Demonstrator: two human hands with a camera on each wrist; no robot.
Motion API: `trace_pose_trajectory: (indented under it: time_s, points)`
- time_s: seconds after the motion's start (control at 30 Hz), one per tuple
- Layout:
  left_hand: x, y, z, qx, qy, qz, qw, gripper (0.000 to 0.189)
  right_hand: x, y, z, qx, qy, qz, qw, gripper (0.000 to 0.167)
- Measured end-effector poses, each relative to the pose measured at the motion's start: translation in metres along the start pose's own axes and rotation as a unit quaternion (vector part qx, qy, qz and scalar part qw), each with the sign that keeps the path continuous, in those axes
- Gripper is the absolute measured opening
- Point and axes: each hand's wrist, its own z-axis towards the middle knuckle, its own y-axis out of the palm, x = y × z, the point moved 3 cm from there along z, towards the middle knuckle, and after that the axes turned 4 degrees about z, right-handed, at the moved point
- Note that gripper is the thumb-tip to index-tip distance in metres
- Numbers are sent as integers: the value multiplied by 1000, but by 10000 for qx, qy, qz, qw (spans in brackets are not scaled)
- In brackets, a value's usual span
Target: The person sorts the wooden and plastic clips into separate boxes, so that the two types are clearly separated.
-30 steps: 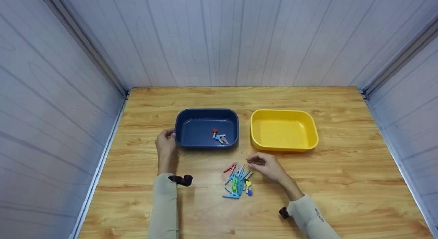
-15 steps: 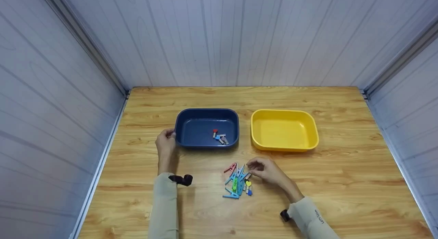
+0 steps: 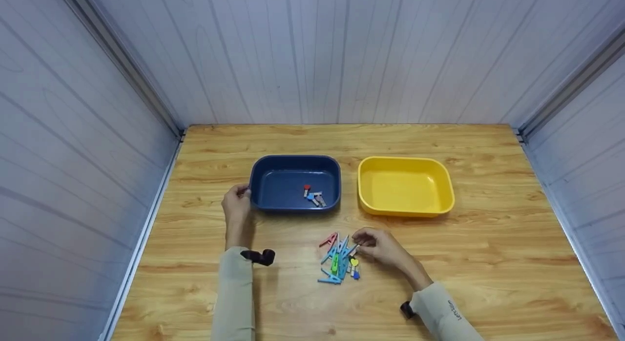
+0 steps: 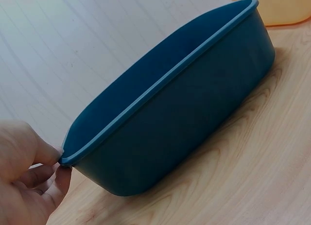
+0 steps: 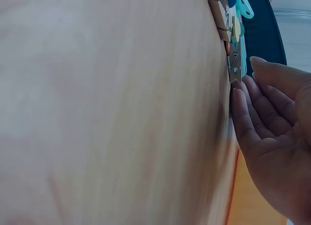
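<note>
My left hand [image 3: 236, 204] pinches the left rim of a dark blue plastic basin [image 3: 295, 208], thumb inside and fingers under the lip in the left wrist view. Several small wooden clothespins [image 3: 315, 199] with coloured hearts lie in the basin. On the table is a pile of mixed clothespins [image 3: 340, 258], plastic ones in blue, green and pink along with small wooden ones. My right hand [image 3: 383, 245] is at the pile's right edge. In the right wrist view its fingertips meet the end of a wooden clothespin [image 5: 235, 64], while the thumb stands apart from the fingers.
A yellow plastic basin [image 3: 406, 213] stands to the right of the blue one, with nothing visible in it. The wood-patterned table [image 3: 195, 282] is enclosed by pale panel walls [image 3: 312, 57] at the back and sides.
My right hand has come slightly down towards the near side, to the wooden clothespin at the pile's right edge. The left hand and both basins have stayed in place.
</note>
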Motion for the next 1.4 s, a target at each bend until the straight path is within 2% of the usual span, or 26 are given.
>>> trace_pose_trajectory:
  time_s: [0.13,0.33,0.6,0.9,1.2,1.4]
  points:
    - [0,0,-1,26,21,-104,9999,24,1,2,-2,0,13,105,9999,25]
    - [1,0,-1,-79,-155,-248,9995,24,0,5,-3,-8,-159,55,9999,28]
    - [-1,0,0,7,104,113,9999,25,-2,8,-4,67,-588,-359,9976,28]
    - [-1,0,0,17,63,1,10000,24,2,5,-7,81,-372,-273,9989,19]
    - [-1,0,0,-34,-90,-125,9999,24,3,1,-12,174,-102,-345,9992,19]
    - [-1,-1,0,44,100,27,9999,24,1,-5,-14,308,-112,-218,9992,19]
